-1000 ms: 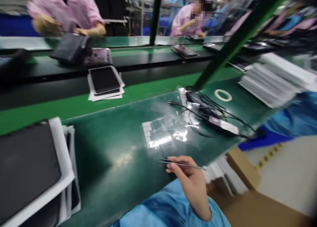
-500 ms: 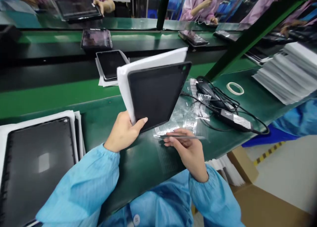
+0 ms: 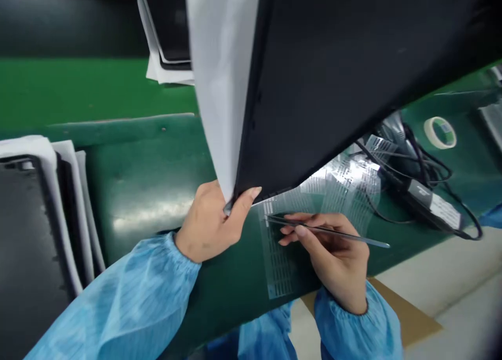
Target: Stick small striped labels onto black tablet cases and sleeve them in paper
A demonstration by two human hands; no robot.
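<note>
My left hand (image 3: 215, 221) grips a black tablet-shaped panel (image 3: 333, 82) by its lower corner, the thumb on its dark face. A white foam sheet (image 3: 221, 51) is behind the panel, pinched in the same grip. The panel tilts up close to the camera and fills the upper right. My right hand (image 3: 333, 250) is closed on metal tweezers (image 3: 333, 233). Their tips are at the upper part of a clear sheet of printed strips (image 3: 279, 268) on the green bench; whether they touch it I cannot tell.
Panels layered with white foam (image 3: 72, 192) lie at the left. Another panel on white foam (image 3: 168, 25) rests at the back. To the right are more clear strip sheets (image 3: 349, 177), a corded black device (image 3: 427, 200) and a tape roll (image 3: 440, 132). A cardboard box (image 3: 408, 313) stands below the bench.
The panel and foam sheet now loom much nearer and higher in view. My head view has tipped down toward the bench. The tweezers are angled differently, their tips over the clear strip sheet.
</note>
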